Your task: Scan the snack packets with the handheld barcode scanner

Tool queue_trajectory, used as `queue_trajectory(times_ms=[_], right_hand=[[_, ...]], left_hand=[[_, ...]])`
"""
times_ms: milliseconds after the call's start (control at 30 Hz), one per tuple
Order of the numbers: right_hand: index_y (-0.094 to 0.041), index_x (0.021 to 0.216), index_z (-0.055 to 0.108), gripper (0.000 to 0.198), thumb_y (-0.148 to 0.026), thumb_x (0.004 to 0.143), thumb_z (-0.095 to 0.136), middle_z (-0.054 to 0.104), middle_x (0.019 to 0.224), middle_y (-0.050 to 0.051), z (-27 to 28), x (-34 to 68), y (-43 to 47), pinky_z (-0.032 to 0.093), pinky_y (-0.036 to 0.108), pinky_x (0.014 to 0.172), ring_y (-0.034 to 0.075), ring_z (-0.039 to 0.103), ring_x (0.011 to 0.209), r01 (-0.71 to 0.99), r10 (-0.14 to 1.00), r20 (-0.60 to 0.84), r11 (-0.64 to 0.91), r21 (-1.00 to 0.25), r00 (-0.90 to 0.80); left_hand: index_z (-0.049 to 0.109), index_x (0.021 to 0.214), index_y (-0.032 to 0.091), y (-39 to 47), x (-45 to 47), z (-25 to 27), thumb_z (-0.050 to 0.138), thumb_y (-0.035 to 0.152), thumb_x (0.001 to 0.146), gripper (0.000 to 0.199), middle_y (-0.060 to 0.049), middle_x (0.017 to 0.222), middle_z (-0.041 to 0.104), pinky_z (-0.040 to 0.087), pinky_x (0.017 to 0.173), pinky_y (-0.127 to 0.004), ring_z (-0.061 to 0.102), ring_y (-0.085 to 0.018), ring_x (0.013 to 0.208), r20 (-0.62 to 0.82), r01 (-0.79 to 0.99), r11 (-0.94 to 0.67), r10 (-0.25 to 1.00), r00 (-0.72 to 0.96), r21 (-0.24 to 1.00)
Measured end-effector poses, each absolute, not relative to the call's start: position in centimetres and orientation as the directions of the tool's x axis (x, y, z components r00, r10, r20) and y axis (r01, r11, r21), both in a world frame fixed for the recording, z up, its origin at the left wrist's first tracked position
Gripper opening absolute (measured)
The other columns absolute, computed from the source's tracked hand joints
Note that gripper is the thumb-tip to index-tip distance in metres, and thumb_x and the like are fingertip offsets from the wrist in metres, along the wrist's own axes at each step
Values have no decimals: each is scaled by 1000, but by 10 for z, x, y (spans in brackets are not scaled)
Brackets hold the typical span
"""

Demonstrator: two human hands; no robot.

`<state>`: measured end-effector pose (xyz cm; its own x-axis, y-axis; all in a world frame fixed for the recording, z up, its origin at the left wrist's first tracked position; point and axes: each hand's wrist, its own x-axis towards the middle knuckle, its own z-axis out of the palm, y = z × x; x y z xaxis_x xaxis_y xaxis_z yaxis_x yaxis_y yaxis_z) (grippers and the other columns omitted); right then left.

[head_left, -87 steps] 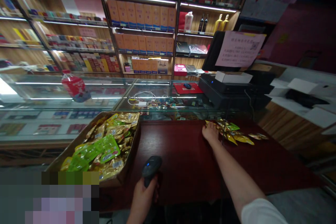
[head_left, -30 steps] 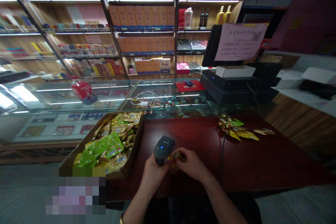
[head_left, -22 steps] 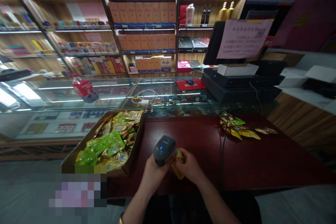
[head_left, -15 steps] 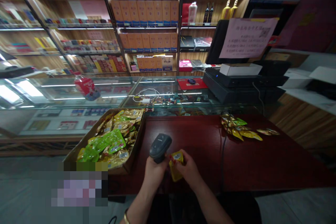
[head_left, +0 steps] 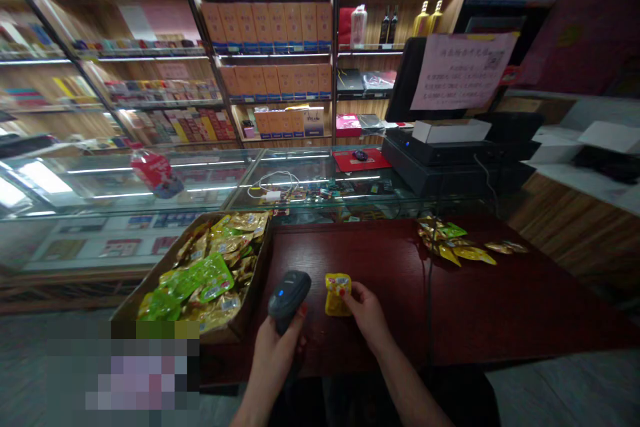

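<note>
Yellow packet [head_left: 336,305] is pinched at its right edge by the right hand [head_left: 366,310], over the dark red tabletop [head_left: 390,280]; the left hand [head_left: 275,345] is wrapped around a handheld scanner [head_left: 290,293]. Farther left sits an open box [head_left: 231,332] of green and gold packets [head_left: 217,277].

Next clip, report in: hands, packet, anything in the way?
Left hand gripping dark scanner, apart from packet. Right hand pinching yellow packet at its right edge. Dark cable crossing table right of that hand, not between scanner and packet.

No writing is legible, even on the pink sheet [head_left: 457,75].
</note>
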<state>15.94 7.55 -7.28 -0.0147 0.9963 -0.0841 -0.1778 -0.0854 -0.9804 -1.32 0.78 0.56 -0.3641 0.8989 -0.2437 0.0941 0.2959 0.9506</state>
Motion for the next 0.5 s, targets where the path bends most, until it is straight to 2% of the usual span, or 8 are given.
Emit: queue_trajectory(times_ms=[133,333,500], right_hand=[[-20,88,74,54,-69,67,74,79,83,8,-81,156,81,59,38,70,28,73,76,-188,995,-74,-62,-980,62],[-18,89,75,39,-54,73,76,79,88,8,-87,157,77,57,35,72,27,72,78,-149,993,-41,-24,-989,112],[-19,91,72,42,-56,71,76,79,87,7,-87,156,78,59,37,74,27,74,78,-212,990,-63,-35,-977,128]], left_hand=[[60,64,19,-13,-6,11,67,51,69,34,2,40,57,39,42,-24,53,-15,39,-273,206,322,934,-231,924],[59,63,19,-23,-1,14,62,40,71,22,3,41,55,38,42,-24,52,-15,39,-258,277,305,946,-196,911],[57,63,19,-23,-3,15,61,35,68,17,4,41,54,37,41,-23,51,-14,38,-287,256,319,945,-156,912]])
